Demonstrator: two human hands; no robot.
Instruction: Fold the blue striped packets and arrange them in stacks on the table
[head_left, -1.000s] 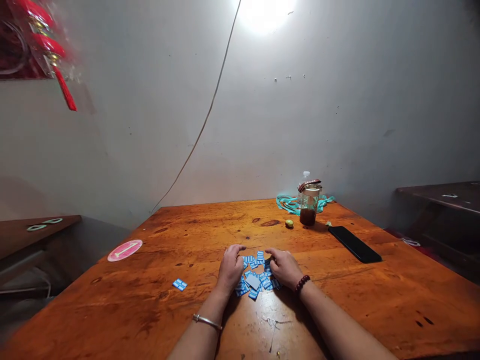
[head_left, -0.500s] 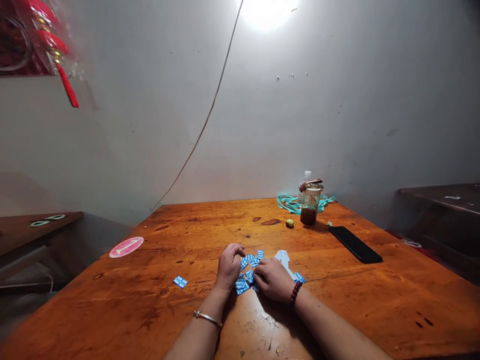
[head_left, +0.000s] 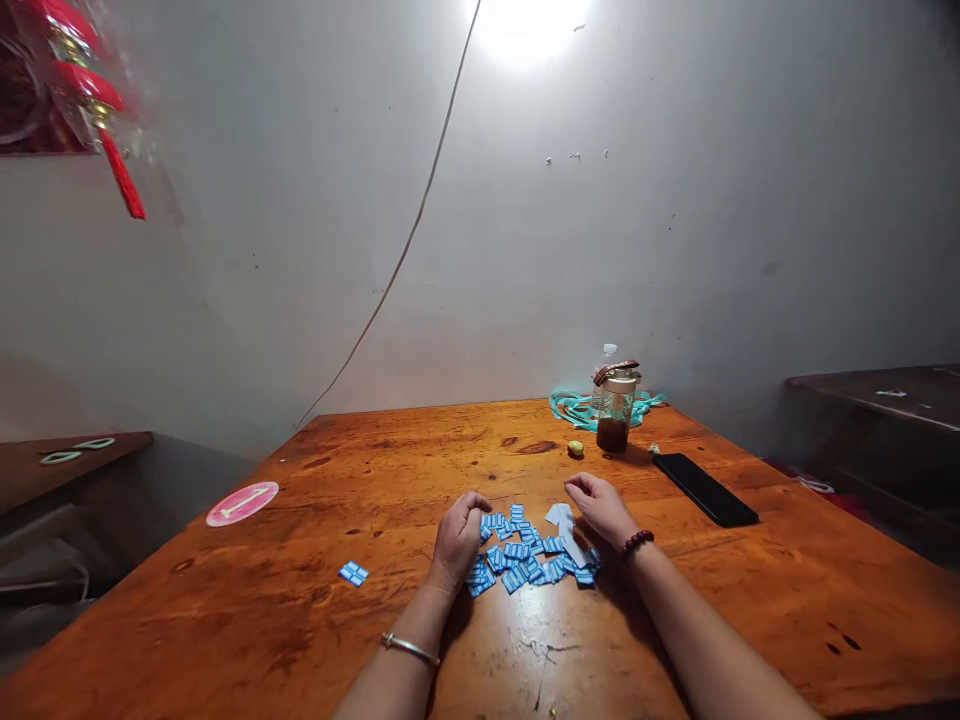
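Many small blue-and-white striped pieces [head_left: 517,550] lie in a loose pile on the wooden table [head_left: 300,580]. A white paper piece [head_left: 568,540] rests over the right part of the pile. At the pile's left edge is my left hand [head_left: 457,538], its fingers curled; what they hold, if anything, is hidden. My right hand [head_left: 600,508] is beyond the paper's right side, fingers bent together, with any held thing too small to make out. One blue-and-white piece [head_left: 354,573] lies apart on the left.
A pink disc [head_left: 242,503] lies at the left. Toward the back right are a jar of dark liquid [head_left: 615,420], a turquoise ribbon [head_left: 574,410] and a small yellowish object [head_left: 575,448]. A black phone [head_left: 705,489] lies at the right.
My right hand has moved off the pile, to the right and away from me, uncovering more striped pieces. My left hand stays almost in place. The view has shifted slightly.
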